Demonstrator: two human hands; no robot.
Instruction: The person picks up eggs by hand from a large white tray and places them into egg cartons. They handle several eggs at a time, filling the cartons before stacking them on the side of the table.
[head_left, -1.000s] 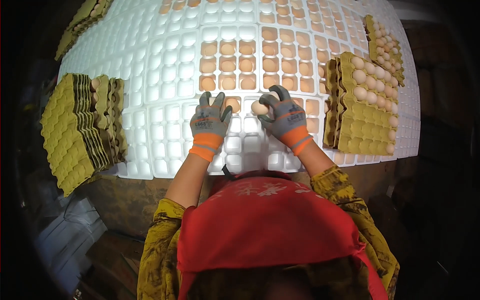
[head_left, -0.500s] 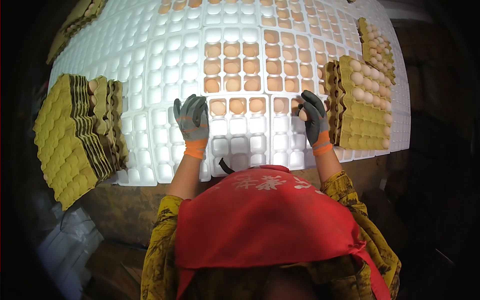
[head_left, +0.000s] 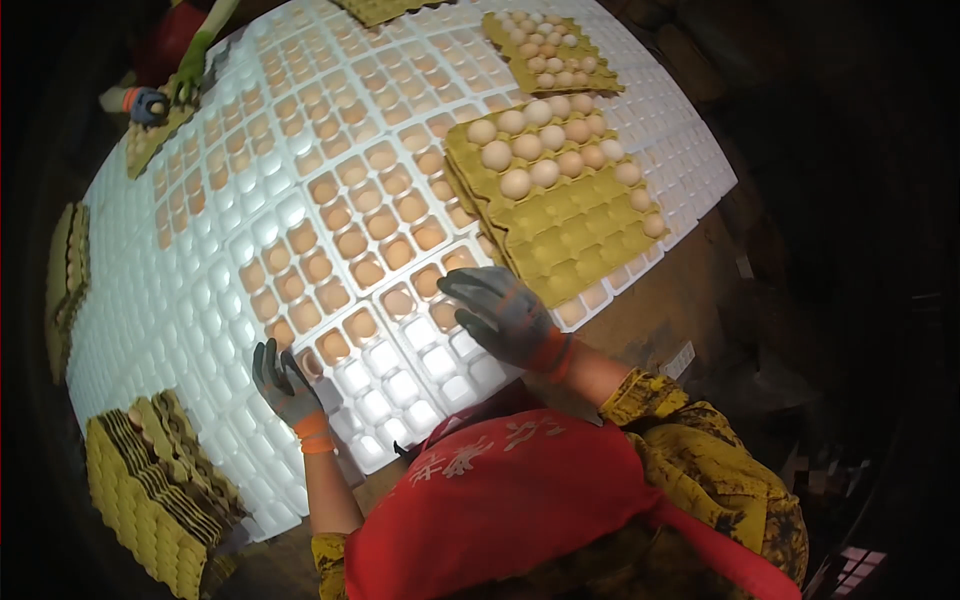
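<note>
My left hand (head_left: 288, 392), in a grey glove with an orange cuff, lies with fingers stretched at the left edge of a white moulded tray (head_left: 362, 441). It holds nothing and is nearest an egg (head_left: 309, 363) in a corner cell. Over the adjoining white tray (head_left: 440, 400), my right hand (head_left: 508, 318) reaches in from the right, fingers and thumb apart. Between its thumb and fingertips, a brown egg (head_left: 443, 316) sits in a second-row cell. Other eggs (head_left: 399, 303) occupy that tray's far row; near cells are bare. The right palm is hidden.
A stacked yellow pulp egg tray (head_left: 570, 230), partly filled with eggs, stands beside my right hand. Another egg-filled pulp tray (head_left: 548, 55) lies beyond. Stacked pulp trays (head_left: 150, 500) stand at near left. A co-worker's gloved hand (head_left: 148, 105) works at far left.
The view has swung to the right. My right hand has let go of its egg and opened; an egg now sits in a second-row cell below it. My left hand stays beside the trays.
</note>
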